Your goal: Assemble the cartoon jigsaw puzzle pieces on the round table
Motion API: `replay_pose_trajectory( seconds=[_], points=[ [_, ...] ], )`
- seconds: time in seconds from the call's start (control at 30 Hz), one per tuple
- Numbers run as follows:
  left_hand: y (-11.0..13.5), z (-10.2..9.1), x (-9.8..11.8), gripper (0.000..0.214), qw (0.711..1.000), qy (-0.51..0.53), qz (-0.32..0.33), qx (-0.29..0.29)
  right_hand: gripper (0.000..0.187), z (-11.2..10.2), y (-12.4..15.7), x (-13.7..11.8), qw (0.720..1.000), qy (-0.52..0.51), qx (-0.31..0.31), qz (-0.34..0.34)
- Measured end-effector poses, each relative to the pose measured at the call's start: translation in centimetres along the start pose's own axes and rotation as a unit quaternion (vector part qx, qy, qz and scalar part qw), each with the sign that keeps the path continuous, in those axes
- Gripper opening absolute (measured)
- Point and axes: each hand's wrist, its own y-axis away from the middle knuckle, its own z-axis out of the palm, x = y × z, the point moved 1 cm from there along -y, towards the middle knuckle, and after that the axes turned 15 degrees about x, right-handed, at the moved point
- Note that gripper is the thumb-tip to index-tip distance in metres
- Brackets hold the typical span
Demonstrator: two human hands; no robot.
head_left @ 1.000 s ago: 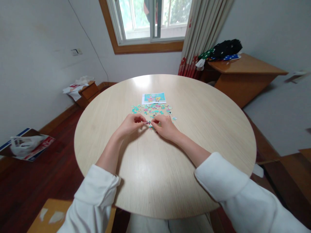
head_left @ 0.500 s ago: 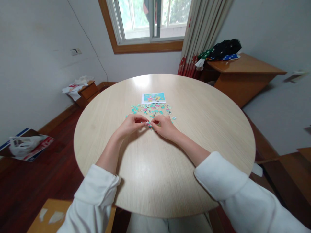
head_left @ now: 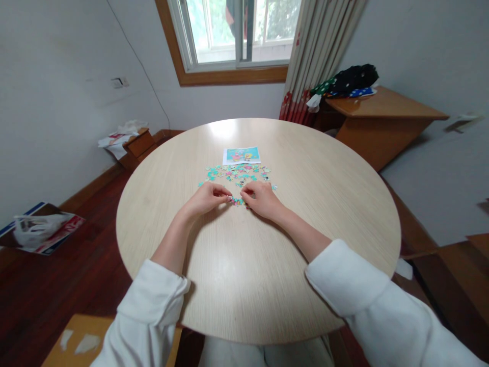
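Observation:
A small cluster of jigsaw puzzle pieces (head_left: 238, 202) lies on the round table between my two hands. My left hand (head_left: 208, 198) is closed in a pinch at the cluster's left end, with thumb and forefinger on a puzzle piece there. Just right of the cluster, my right hand (head_left: 262, 198) has its thumb and fingers pressed together; what is between them, if anything, is too small to make out. Beyond the hands, many loose jigsaw pieces (head_left: 231, 173), turquoise, pink and yellow, lie scattered. Behind these lies a printed cartoon picture (head_left: 242, 155) with a white border.
The pale round table (head_left: 267, 285) fills the middle of the view. A wooden desk (head_left: 385, 104) bearing dark cloth (head_left: 353, 79) stands at the right by the curtain (head_left: 317, 51). A wooden stool (head_left: 82, 326) is at lower left. Behind the table is a window (head_left: 237, 35).
My right hand has shifted slightly right, away from the left fingertips, so more of the piece cluster shows between them. My left hand has barely moved.

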Motion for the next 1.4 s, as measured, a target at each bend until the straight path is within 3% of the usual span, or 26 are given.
replay_pose_trajectory(
  seconds=[0.8,1.03,1.4],
  points=[
    [-0.1,0.2,-0.4,0.018,1.0,-0.021,-0.002,-0.009,0.017,0.2,-0.2,0.0,1.0,0.013,-0.006,-0.019],
    [-0.1,0.1,-0.3,0.026,0.997,-0.041,0.049,0.036,0.017,0.1,-0.3,0.0,1.0,0.018,-0.009,-0.013],
    [-0.5,0.0,-0.7,0.02,0.997,-0.044,0.07,0.014,0.025,0.5,-0.3,1.2,0.999,-0.015,0.038,-0.032]
  ],
)
